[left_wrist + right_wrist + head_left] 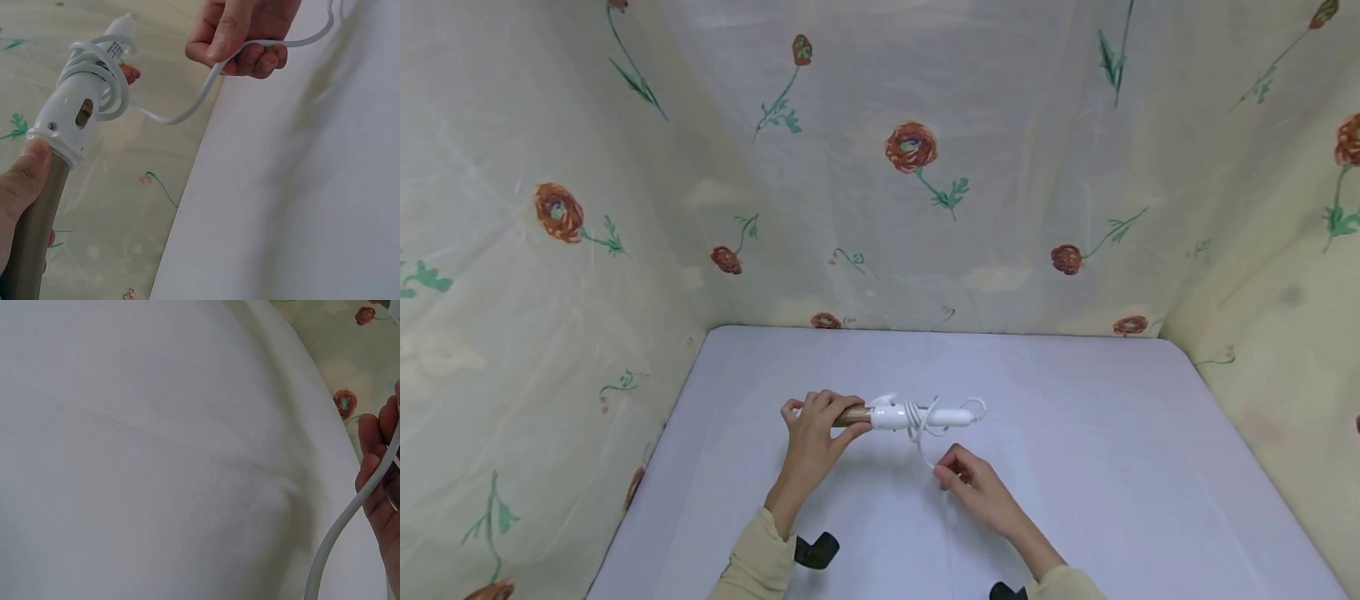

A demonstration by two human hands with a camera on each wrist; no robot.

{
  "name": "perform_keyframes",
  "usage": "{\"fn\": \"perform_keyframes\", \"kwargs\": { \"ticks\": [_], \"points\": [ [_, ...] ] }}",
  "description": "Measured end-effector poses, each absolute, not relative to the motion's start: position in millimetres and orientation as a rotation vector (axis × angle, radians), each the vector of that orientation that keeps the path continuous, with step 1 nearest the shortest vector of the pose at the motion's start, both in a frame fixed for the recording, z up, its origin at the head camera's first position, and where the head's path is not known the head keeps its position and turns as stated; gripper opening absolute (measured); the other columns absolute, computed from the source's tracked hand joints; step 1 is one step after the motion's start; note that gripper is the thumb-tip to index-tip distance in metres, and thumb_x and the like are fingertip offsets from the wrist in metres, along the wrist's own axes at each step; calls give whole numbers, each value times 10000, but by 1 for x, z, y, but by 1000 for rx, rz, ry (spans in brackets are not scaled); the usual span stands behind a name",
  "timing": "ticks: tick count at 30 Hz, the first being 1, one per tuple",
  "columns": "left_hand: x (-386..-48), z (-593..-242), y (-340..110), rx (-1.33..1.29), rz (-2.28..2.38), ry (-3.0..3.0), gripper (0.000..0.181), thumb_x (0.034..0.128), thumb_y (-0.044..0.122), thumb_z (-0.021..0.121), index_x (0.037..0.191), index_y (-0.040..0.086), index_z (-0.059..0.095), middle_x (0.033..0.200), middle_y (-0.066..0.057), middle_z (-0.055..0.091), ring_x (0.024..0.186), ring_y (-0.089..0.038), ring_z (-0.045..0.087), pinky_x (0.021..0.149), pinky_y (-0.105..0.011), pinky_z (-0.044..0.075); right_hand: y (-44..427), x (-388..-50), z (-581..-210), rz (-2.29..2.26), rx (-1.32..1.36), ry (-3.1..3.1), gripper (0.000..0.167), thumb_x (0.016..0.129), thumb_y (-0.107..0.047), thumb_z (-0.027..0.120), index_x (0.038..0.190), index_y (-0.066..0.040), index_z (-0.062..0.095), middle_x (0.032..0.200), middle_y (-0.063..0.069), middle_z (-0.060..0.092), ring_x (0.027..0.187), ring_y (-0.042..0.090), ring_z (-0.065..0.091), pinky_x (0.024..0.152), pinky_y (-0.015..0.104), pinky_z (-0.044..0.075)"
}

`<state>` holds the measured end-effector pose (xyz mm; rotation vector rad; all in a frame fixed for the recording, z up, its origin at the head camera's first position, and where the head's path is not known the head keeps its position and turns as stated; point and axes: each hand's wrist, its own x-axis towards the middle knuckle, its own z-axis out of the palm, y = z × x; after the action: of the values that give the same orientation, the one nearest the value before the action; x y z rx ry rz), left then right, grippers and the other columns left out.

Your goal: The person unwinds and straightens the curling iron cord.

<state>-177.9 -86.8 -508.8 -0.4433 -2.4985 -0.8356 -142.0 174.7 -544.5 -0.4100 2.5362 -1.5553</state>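
A curling iron (891,417) with a white handle and a brownish metal barrel (39,231) is held roughly level above the table. My left hand (811,435) grips it by the barrel, with the thumb close to the white collar in the left wrist view. Several loose turns of white cord (170,120) wrap the handle. From these turns a length of cord runs to my right hand (983,492), which pinches it between thumb and fingers. In the right wrist view the cord (340,525) crosses the fingers and leads downward; its far end is hidden.
A white-covered table (1120,467) lies under both hands. Pale curtains with red flowers (912,147) stand behind it and along both sides. Black straps or mounts (817,551) show at both wrists.
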Motion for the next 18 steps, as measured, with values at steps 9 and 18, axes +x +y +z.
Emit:
{"fn": "perform_keyframes", "kwargs": {
  "ticks": [9,18],
  "points": [
    [-175,-512,-87,-474,-828,-2519,377,777,444,694,1099,250,669,949,65,626,919,-155,522,918,-521,191,183,-156,-556,-1497,-373,2594,115,949,-203,560,961,-90,579,900,139,640,722,76,583,653,236,478],
    [-174,-513,-88,-491,-833,-2531,381,770,437,705,1100,253,666,956,65,626,930,-151,521,924,-522,191,186,-162,-558,-1460,-385,2574,174,974,-195,520,1020,-57,617,847,79,644,746,101,589,678,235,475]
  ]
}}
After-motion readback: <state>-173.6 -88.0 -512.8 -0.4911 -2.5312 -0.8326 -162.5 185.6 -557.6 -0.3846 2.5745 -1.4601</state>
